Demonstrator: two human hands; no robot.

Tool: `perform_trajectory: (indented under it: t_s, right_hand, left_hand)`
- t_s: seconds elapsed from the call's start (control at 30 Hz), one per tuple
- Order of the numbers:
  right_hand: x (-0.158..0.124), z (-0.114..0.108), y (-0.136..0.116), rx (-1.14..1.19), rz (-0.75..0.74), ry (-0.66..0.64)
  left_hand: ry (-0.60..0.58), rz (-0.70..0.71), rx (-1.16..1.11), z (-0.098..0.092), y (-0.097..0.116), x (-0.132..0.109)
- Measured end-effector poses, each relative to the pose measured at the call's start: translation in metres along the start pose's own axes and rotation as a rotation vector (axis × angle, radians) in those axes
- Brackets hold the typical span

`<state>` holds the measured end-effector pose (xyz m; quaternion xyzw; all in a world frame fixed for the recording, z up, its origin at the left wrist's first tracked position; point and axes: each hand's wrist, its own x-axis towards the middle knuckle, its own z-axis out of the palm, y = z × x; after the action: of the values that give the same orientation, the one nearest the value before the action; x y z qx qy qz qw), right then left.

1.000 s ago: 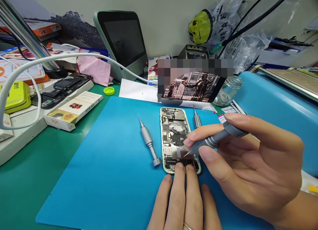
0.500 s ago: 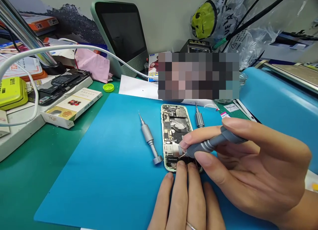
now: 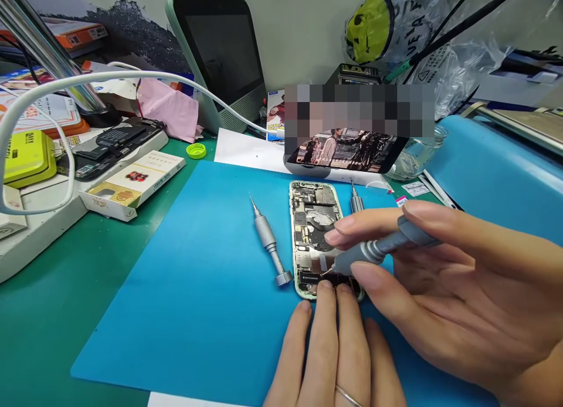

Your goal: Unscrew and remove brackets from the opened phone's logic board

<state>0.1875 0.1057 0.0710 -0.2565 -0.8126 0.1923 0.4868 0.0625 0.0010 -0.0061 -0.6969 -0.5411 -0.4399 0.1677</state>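
Observation:
An opened phone (image 3: 320, 216) with its inner parts bare lies face up on a blue mat (image 3: 185, 290). My right hand (image 3: 466, 295) grips a grey precision screwdriver (image 3: 369, 251), slanted, with its cap against the index finger. The tip reaches the lower part of the phone, beside a black module. My left hand (image 3: 336, 348), a ring on one finger, lies with fingers stretched out; two fingertips rest on the phone's bottom end. A second screwdriver (image 3: 269, 240) lies left of the phone. A third screwdriver (image 3: 356, 199) lies to the right, partly hidden behind my right fingers.
A jar (image 3: 416, 155) stands behind on the right, near a video screen (image 3: 347, 149) that is partly blurred out. A small box (image 3: 134, 184), green cap (image 3: 196, 151) and another phone body (image 3: 114, 146) lie left. A white cable (image 3: 145, 75) arches above them.
The view has shifted slightly, so things sit a little further right and higher. My right fingers have moved on the screwdriver's grip, while its tip stays at the phone's lower part.

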Motion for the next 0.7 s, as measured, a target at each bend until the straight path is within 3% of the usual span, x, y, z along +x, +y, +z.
perform_trajectory:
  t_s: [0.1,0.23,0.4,0.57,0.7]
  right_hand:
    - [0.0002,-0.0011,-0.0018,-0.004,0.024,-0.044]
    - [-0.0006,0.0007,-0.0021,-0.080,0.023,0.009]
    - [0.0003,0.0012,-0.0013,-0.012,-0.019,-0.096]
    - [-0.0003,0.0030,0.0003,-0.055,-0.038,-0.025]
    - [-0.0081,0.0049,0.0048,0.110,-0.017,-0.107]
  left_hand:
    - [0.085,-0.065,-0.027,0.0092,0.0083,-0.0026]
    - [0.037,-0.071,-0.042,0.0079,0.0090,-0.0022]
    - [0.004,-0.053,-0.035,0.0006,0.0041,-0.0007]
    - [-0.010,-0.019,-0.013,0.0043,0.0059,0.0003]
    - [0.158,-0.089,-0.006,0.0088,0.0051,0.0047]
